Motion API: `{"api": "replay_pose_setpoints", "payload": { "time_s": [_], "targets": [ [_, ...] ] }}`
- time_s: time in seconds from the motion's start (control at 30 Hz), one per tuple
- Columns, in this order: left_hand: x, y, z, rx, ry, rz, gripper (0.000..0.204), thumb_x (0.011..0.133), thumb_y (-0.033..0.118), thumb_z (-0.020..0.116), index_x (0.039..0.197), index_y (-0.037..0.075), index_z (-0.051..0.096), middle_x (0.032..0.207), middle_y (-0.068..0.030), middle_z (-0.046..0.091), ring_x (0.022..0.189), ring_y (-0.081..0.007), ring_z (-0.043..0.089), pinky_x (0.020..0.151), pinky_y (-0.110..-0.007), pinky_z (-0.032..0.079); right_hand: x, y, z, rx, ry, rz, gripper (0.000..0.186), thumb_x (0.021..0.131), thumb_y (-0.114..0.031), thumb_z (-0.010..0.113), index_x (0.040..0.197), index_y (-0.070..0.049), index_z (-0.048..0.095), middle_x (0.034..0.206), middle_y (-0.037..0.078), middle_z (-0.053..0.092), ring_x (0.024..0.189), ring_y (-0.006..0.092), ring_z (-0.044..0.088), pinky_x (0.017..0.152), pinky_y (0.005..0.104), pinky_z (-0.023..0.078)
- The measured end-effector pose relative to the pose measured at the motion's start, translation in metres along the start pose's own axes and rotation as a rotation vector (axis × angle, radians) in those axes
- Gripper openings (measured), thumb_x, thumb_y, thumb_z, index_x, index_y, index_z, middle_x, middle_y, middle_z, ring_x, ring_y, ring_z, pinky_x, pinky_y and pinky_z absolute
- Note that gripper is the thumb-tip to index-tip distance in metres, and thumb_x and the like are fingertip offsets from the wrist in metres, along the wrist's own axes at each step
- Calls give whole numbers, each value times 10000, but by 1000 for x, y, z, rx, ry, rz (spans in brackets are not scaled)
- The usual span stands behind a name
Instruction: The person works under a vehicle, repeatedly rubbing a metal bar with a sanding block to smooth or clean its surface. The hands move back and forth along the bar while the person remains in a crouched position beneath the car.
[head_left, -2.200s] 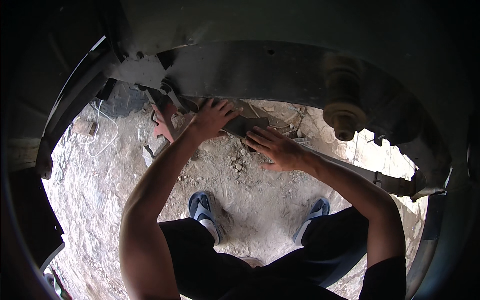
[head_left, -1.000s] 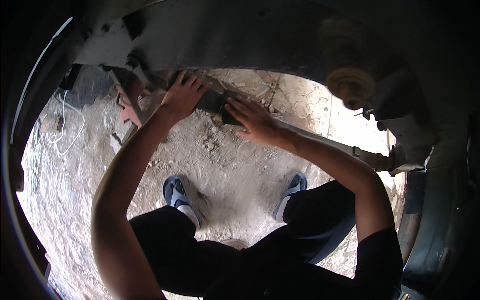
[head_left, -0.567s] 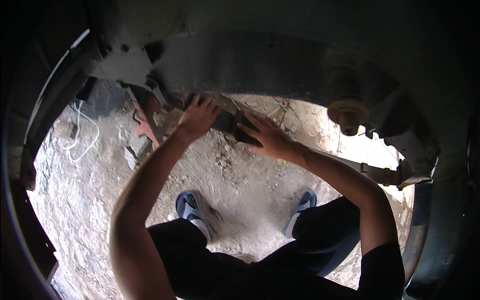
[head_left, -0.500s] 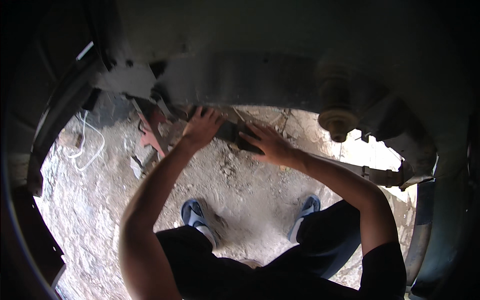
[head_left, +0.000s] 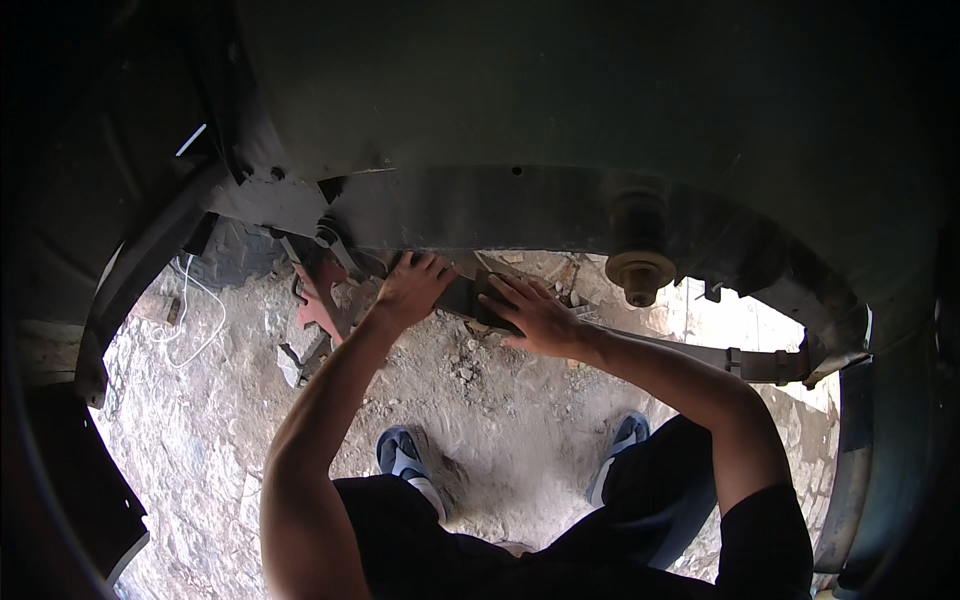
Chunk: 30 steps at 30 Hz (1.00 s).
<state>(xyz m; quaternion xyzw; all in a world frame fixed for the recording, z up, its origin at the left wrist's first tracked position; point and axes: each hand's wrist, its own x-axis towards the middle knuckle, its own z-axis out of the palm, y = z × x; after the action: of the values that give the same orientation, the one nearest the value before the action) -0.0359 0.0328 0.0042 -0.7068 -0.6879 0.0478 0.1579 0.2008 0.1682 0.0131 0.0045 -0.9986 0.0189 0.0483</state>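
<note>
Slung across beneath the dark vehicle frame rail (head_left: 470, 210) is a long, flat leaf spring (head_left: 690, 348), sloping down to the right. My left hand (head_left: 412, 292) lies palm down over its left part, fingers apart and tips at the far edge. A dark block-like piece (head_left: 489, 296) sits around the spring's middle. Over that piece my right hand (head_left: 535, 316) rests, fingers spread and pointing left, thumb lower down. The undersides of both hands are hidden. At the spring's left end is a bolted joint (head_left: 327, 232).
A red metal stand (head_left: 318, 300) and broken grey block pieces (head_left: 298, 358) are on the ground left of my hands. A white cord (head_left: 205, 330) lies farther left. Right of centre hangs a round stepped fitting (head_left: 640, 275). The dark wheel-arch edge (head_left: 120, 270) curves around me.
The whole view has shifted, so the frame rail, spring and hands sit lower in the picture. Both hands keep about the same places on the spring.
</note>
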Motion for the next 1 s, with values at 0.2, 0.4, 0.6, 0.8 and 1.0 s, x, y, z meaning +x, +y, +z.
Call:
{"api": "replay_pose_setpoints", "payload": {
  "time_s": [0.2, 0.4, 0.6, 0.8, 1.0],
  "targets": [
    [3, -3, -7, 65, -9, -34, 444, 914, 236, 514, 1353, 166, 496, 1293, -66, 521, 1269, -237, 438, 1031, -490, 347, 4, -1, 5, -93, 61, -68, 837, 801, -312, 744, 1473, -55, 316, 1553, 118, 265, 1438, 279, 266, 1134, 510, 295],
    [5, 1, -3, 62, -9, -27, 449, 919, 262, 512, 1355, 156, 489, 1293, -71, 525, 1274, -238, 442, 1040, -497, 341, 1, -7, -1, -109, 38, -91, 703, 834, -105, 634, 1466, -50, 332, 1542, 114, 299, 1426, 284, 295, 1146, 466, 313],
    [1, -3, -6, 67, -24, 6, 489, 889, 257, 553, 1360, 146, 486, 1299, -63, 529, 1266, -234, 440, 1075, -483, 323, -2, -15, 5, -150, 179, -137, 689, 774, -4, 640, 1423, -49, 414, 1474, 114, 420, 1374, 276, 397, 1112, 469, 364],
    [-2, 1, -15, 50, -45, 24, 497, 883, 253, 557, 1363, 144, 489, 1299, -59, 535, 1270, -233, 437, 1077, -471, 322, -7, -22, 0, -226, 98, -144, 680, 788, -23, 630, 1430, -62, 411, 1497, 103, 387, 1386, 265, 374, 1112, 472, 364],
    [-1, -2, -3, 10, -29, 9, 508, 877, 263, 569, 1365, 148, 486, 1279, -65, 540, 1265, -233, 437, 1052, -485, 344, -6, -14, 1, -244, 100, -203, 693, 781, -6, 626, 1435, -70, 404, 1506, 90, 378, 1380, 260, 387, 1120, 465, 357]
  ]
}}
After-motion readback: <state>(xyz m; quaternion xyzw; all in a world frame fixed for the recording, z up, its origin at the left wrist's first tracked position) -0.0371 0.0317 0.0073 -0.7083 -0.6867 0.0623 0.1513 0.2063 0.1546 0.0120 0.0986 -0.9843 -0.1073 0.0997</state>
